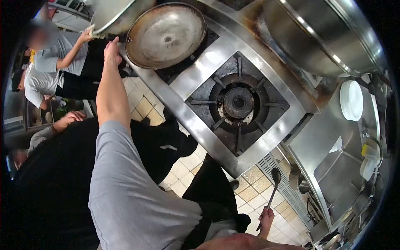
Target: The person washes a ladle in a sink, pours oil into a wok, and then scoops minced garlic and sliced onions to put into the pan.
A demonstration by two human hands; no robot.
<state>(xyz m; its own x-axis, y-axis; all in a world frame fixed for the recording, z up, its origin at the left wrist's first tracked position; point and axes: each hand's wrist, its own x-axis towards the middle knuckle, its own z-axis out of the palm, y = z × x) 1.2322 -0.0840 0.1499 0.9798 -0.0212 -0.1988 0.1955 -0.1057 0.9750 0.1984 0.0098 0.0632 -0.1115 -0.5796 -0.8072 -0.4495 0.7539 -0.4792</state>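
A large, worn frying pan (166,35) sits over the upper-left burner, its inside bare with a dark spot near the middle. My left hand (111,52), at the end of an outstretched arm, is closed around the pan's handle, which is mostly covered by the fingers. Low in the view, my right hand (266,217) grips the shaft of a long-handled cooking spoon (273,193). The spoon's dark bowl points up and away from me, above the tiled floor and apart from the stove.
Beside the pan is an uncovered gas burner (239,103). A big steel pot (321,37) stands behind it. White plates (351,100) are stacked near the sink (339,166) on the right. Another large pot (118,16) and other people (71,58) are at the left.
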